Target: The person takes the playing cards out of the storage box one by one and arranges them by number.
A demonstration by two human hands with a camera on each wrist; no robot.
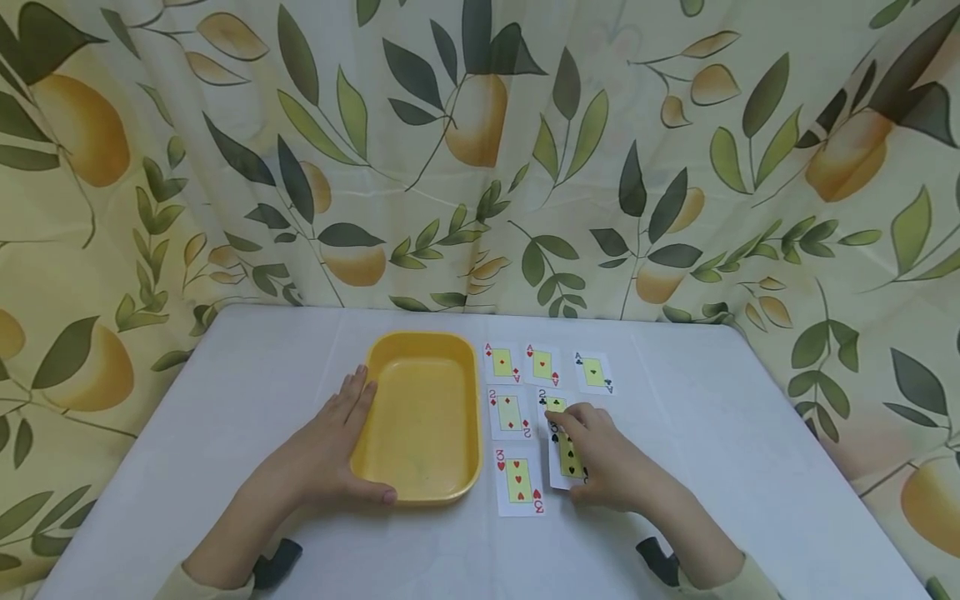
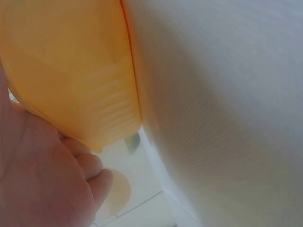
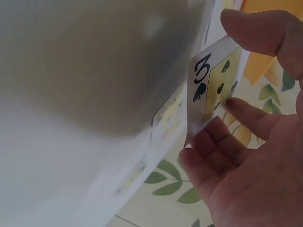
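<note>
My right hand (image 1: 609, 460) pinches a spades playing card (image 3: 214, 87) between thumb and fingers, tilted up off the table; its number is hard to read. That card partly covers the two of clubs (image 1: 555, 403). My left hand (image 1: 318, 450) rests against the left side of a yellow tray (image 1: 365, 467), fingers along its edge and thumb at the front left corner. Beside the tray lie the ace of diamonds (image 1: 501, 363), ace of hearts (image 1: 542, 364), ace of clubs (image 1: 593, 372), two of diamonds (image 1: 509, 413) and three of hearts (image 1: 519, 483).
A white cloth (image 1: 720, 433) covers the table. Behind it hangs a curtain (image 1: 480, 208) patterned with fruit and leaves. Dark wrist straps (image 1: 277, 564) show near the sleeves.
</note>
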